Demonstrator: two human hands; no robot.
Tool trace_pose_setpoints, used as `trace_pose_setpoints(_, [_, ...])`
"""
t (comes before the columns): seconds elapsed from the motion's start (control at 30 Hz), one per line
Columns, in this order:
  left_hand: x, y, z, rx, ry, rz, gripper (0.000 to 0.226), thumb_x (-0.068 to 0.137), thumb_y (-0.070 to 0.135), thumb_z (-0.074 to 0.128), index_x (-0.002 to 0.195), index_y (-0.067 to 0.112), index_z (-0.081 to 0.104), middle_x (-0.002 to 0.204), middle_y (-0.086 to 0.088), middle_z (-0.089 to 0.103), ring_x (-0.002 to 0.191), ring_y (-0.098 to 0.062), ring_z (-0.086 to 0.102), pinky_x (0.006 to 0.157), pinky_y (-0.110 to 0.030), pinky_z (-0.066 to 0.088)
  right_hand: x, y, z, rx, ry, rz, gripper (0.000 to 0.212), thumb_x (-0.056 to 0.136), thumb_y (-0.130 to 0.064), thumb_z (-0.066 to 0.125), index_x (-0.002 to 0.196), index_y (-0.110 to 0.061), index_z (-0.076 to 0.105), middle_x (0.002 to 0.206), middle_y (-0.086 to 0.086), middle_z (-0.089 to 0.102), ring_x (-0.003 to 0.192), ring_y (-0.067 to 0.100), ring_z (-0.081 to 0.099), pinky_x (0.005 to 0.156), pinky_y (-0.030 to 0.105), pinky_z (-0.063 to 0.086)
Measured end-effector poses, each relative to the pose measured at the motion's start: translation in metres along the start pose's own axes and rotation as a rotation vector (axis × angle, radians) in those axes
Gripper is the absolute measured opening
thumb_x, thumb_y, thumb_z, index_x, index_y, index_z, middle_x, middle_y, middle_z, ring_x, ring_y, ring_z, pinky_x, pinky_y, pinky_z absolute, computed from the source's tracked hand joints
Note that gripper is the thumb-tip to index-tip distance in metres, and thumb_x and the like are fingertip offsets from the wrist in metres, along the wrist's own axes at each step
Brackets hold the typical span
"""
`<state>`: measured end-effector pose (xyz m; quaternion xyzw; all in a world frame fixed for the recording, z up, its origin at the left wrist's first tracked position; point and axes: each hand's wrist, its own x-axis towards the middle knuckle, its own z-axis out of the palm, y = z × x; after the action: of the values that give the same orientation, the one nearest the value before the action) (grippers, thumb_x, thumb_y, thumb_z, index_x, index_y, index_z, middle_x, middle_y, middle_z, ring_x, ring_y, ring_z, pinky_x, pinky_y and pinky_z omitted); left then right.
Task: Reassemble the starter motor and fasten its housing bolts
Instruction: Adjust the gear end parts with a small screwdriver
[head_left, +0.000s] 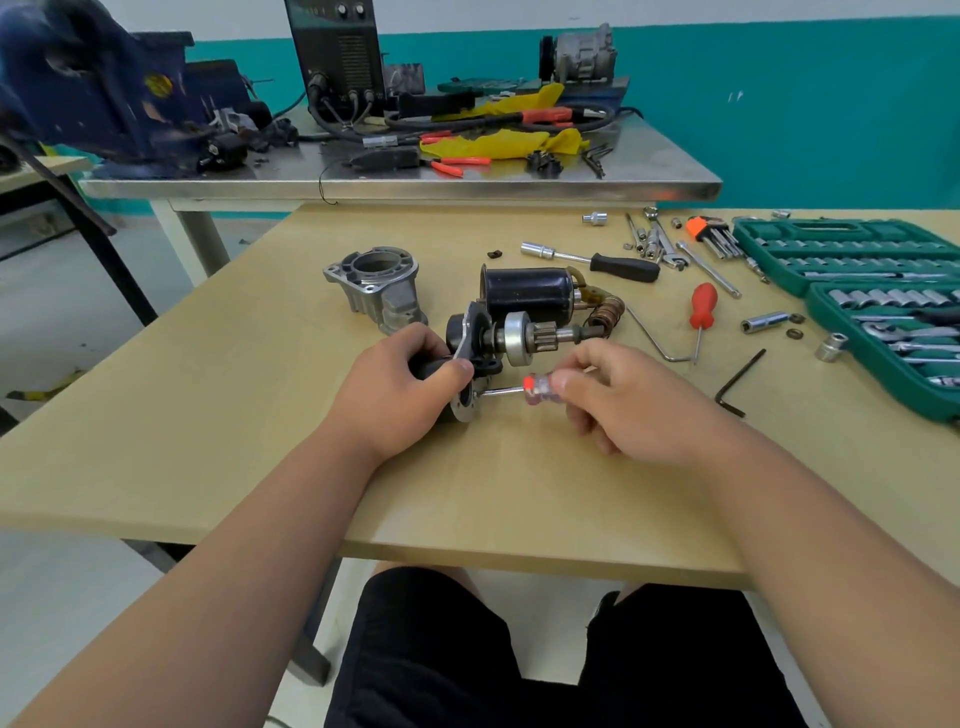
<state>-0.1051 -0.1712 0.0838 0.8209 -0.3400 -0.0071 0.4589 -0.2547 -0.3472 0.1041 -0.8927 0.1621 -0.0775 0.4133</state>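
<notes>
Both hands work on the starter motor at mid-table.

Two bare forearms reach in from the near edge of the wooden table (249, 457) and converge. The left hand (400, 387) wraps the black end of the starter motor (517, 338), which lies on its side with the pinion gear pointing right. The thumb lies against its grey flange plate (464, 411). Just right of it, the right hand (618, 400) pinches the clear, red-tipped handle of a small screwdriver (537, 388) in its fingertips. The shaft is level and points left, with its tip at the flange. The hands are close but apart. Beyond them lies a black cylindrical housing (527, 291), with an aluminium nose housing (379, 286) to its left. A hex key (737, 382), a red-handled screwdriver (702, 306) and a green socket case (831, 227) sit to the right.
</notes>
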Motion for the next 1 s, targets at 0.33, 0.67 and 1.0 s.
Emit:
trace_pose_setpoints(0.33, [-0.001, 0.001, 0.000, 0.006, 0.002, 0.010, 0.024, 0.069, 0.048, 0.056, 0.072, 0.025, 0.055, 0.059, 0.013, 0.052, 0.055, -0.003, 0.046, 0.055, -0.026, 0.033, -0.002, 0.001, -0.006, -0.070, -0.041, -0.027, 0.015, 0.096, -0.042, 0.048, 0.110, -0.040, 0.050, 0.078, -0.011, 0.063, 0.062, 0.003, 0.057, 0.060, 0.028, 0.049])
trace_pose_setpoints(0.67, [0.000, 0.001, 0.002, 0.032, 0.027, -0.006, 0.025, 0.070, 0.050, 0.052, 0.072, 0.025, 0.055, 0.058, 0.011, 0.052, 0.055, -0.001, 0.046, 0.053, -0.026, 0.033, -0.001, -0.006, -0.002, -0.145, 0.087, -0.063, 0.031, 0.094, -0.045, 0.048, 0.083, -0.023, 0.066, 0.055, -0.004, 0.050, 0.048, 0.009, 0.046, 0.053, 0.027, 0.037])
trace_pose_setpoints(1.0, [-0.004, 0.005, 0.002, 0.073, 0.056, -0.002, 0.022, 0.071, 0.048, 0.053, 0.073, 0.026, 0.054, 0.062, 0.010, 0.055, 0.058, 0.000, 0.049, 0.051, -0.021, 0.031, 0.001, -0.008, -0.002, 0.026, 0.003, 0.122, 0.038, 0.092, -0.048, 0.050, 0.072, -0.018, 0.062, 0.049, 0.002, 0.049, 0.050, 0.017, 0.048, 0.061, 0.033, 0.040])
